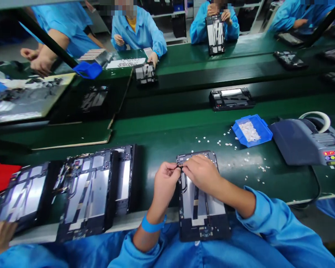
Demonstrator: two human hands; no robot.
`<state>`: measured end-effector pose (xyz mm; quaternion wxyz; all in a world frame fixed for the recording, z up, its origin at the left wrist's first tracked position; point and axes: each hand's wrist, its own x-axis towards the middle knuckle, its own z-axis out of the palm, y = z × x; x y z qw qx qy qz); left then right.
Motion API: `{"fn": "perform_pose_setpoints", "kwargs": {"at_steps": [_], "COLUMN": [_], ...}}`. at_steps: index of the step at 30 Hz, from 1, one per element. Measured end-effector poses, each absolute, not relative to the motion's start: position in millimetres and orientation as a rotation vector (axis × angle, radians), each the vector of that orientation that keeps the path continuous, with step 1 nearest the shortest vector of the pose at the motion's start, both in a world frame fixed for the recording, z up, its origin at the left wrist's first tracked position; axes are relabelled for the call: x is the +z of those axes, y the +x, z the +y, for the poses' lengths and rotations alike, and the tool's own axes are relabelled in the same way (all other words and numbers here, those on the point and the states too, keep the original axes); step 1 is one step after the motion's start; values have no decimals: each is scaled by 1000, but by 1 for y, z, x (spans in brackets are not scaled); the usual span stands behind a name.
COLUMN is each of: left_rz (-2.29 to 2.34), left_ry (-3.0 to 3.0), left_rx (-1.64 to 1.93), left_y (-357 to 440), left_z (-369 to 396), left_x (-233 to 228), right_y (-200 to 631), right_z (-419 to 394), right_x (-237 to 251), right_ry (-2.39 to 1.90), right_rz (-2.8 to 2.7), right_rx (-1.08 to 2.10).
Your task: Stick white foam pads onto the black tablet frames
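Left hand point(165, 183) and right hand point(202, 173) both pinching a small black part point(179, 168) over the tablet frame point(202, 208), lower centre of the green worktop point(162, 137)

Green bench point(162, 137) carried frames point(92, 193), blue bin point(264, 128), scattered white bits point(226, 143), grey dispenser point(304, 143), board point(72, 136).

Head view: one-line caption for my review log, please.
Left hand and right hand pinch a small black part over a tablet frame on the green bench, blue bin nearby.
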<state>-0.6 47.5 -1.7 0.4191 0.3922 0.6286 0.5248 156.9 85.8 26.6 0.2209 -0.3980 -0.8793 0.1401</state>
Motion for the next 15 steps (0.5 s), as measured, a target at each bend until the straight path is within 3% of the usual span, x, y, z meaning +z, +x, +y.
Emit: {"fn": "perform_pose_setpoints", "kwargs": {"at_steps": [11,15], "left_rz": [1696,1605], "left_ry": [1192,1013], "left_rx": [1241,1253], "left_y": [1,-3], "left_z": [41,46], "left_x": [3,0], "right_y": [141,193], "right_z": [101,122], "right_x": [16,33], "right_ry": [-1249,-1284], "right_rz": [-2354,-2199], "right_rx": [484,449]}}
